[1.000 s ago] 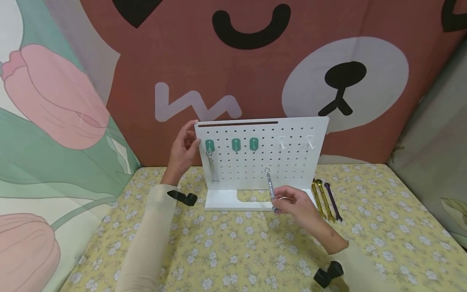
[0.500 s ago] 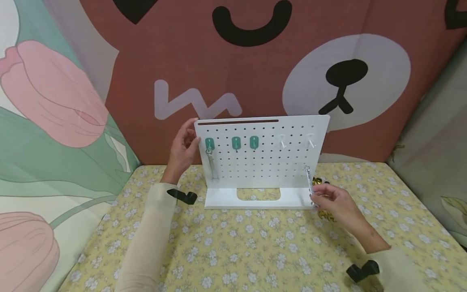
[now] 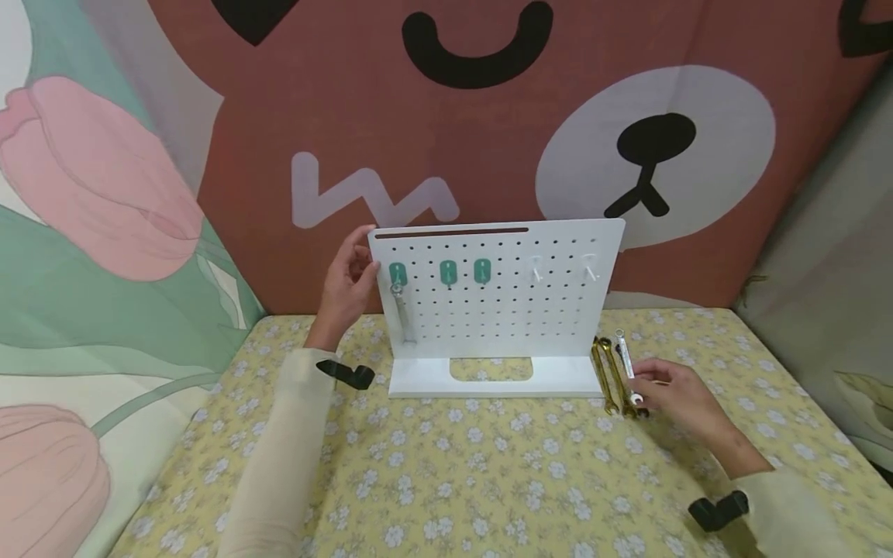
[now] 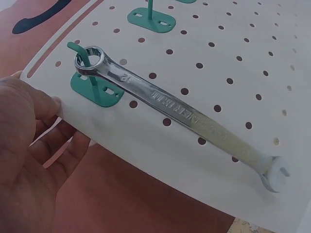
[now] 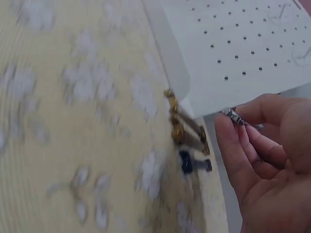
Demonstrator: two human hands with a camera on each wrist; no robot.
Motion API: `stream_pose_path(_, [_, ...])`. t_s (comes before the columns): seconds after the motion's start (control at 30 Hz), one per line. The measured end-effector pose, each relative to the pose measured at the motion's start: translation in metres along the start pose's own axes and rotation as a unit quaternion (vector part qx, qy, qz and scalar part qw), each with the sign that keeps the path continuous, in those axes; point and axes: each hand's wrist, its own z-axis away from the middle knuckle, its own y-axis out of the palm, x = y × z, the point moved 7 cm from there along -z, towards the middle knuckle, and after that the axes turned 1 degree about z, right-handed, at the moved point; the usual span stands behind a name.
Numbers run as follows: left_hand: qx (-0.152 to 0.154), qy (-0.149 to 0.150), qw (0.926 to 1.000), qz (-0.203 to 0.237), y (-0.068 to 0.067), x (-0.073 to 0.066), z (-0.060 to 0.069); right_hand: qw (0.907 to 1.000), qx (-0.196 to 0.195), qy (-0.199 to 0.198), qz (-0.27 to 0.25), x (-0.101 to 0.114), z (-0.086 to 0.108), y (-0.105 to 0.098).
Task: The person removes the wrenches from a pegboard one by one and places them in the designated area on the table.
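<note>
My left hand (image 3: 344,285) grips the upper left edge of a white pegboard (image 3: 498,329), thumb in front and fingers behind. Beside it, a silver combination wrench (image 4: 167,108) hangs by its ring end on a green hook (image 4: 99,92). Out to the right, my right hand (image 3: 677,394) pinches a second silver combination wrench (image 3: 624,358) between thumb and fingers, ring end pointing away. That wrench is over a dark purple wrench (image 5: 186,162), partly hiding it in the head view. Two gold wrenches (image 3: 601,375) lie just left of it, along the board's right side.
Two more green hooks (image 3: 449,272) and two clear hooks (image 3: 536,271) sit along the board's upper part with nothing on them. The board stands on a white base (image 3: 422,380) with a cut-out. Yellow flowered cloth (image 3: 460,480) covers the table, and a printed curtain (image 3: 418,116) hangs behind.
My right hand has carried the silver wrench rightward, from in front of the board to above the wrenches lying at its right. My left hand stays on the board's edge.
</note>
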Motion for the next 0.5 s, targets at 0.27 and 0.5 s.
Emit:
stream_pose_path(0.27, [0.002,-0.007,1.0000,0.001,0.000,0.004,0.000,0.9977,-0.012,0.050,0.044,-0.021,0.004,-0.013])
stream_pose_path(0.5, [-0.002,-0.016,0.9999,0.005,0.000,0.006,0.001,0.9958,0.012,0.072,0.056,-0.027,0.003,-0.022])
